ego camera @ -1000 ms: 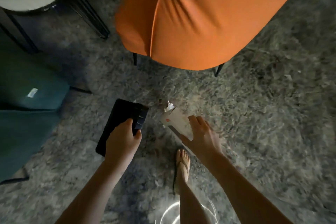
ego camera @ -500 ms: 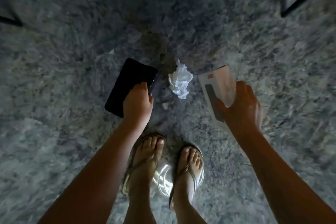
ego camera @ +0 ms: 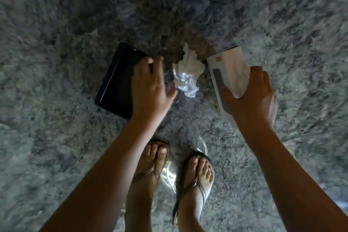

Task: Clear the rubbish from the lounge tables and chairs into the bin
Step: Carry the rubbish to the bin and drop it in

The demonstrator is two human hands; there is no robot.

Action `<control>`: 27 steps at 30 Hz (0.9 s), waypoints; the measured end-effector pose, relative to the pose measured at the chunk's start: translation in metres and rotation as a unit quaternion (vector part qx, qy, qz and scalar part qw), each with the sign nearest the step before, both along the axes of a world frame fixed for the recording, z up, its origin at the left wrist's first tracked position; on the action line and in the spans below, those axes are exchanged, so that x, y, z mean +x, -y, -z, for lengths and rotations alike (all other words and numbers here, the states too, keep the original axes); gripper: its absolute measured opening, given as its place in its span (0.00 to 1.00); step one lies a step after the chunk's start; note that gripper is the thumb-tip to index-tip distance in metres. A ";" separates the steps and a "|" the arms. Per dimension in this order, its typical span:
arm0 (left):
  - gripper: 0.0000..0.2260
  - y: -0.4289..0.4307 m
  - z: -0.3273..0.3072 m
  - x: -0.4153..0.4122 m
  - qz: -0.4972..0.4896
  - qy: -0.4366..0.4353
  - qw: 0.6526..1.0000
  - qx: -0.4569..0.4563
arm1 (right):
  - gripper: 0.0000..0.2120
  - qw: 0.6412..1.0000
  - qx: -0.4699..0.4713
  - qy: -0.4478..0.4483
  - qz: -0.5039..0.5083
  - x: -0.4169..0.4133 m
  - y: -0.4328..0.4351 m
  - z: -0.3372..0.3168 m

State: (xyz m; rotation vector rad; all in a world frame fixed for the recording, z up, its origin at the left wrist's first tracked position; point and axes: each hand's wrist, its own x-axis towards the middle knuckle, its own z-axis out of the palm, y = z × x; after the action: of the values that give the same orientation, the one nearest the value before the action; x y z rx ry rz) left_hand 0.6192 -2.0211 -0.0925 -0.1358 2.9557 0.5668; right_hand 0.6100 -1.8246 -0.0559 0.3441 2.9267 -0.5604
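While low, right grip (ego camera: 252, 100) round box (ego camera: 224, 64)

Crumpled white tissue (ego camera: 188, 75) is between a black tray (ego camera: 116, 81) and white box (ego camera: 226, 62).

The person is wearing thin-strapped flip-flops (ego camera: 195, 183), the toe-post straps (ego camera: 143, 175) glinting a pale metallic tone. The soles (ego camera: 211, 165) are showing as dark rims around the feet. Both forearms (ego camera: 113, 165) are going bare.
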 end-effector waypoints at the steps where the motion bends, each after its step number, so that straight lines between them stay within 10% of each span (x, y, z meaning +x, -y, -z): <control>1: 0.28 -0.009 0.002 -0.004 0.034 0.003 0.999 0.036 | 0.22 1.000 -0.008 -0.002 0.002 0.000 0.001 -0.002; 10: 0.13 -0.042 0.009 -0.033 0.169 0.145 0.974 0.032 | 0.22 1.000 -0.026 -0.007 0.004 -0.010 0.000 -0.018; 14: 0.11 -0.005 -0.022 -0.028 0.067 0.025 0.997 0.024 | 0.23 0.999 -0.040 -0.005 -0.002 -0.009 0.011 -0.040; 21: 0.25 0.040 -0.008 0.013 -0.017 0.190 0.972 -0.138 | 0.23 0.998 -0.061 0.014 -0.027 -0.002 0.045 -0.046; 27: 0.15 0.040 0.007 0.027 -0.025 0.209 0.974 -0.089 | 0.23 0.997 -0.063 0.020 -0.039 0.008 0.054 -0.039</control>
State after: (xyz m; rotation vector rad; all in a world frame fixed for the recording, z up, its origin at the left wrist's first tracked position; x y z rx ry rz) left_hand 0.6459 -2.0610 -0.0997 -0.3065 2.5889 0.2394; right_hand 0.6185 -1.8787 -0.0167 0.2213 2.8354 -0.7141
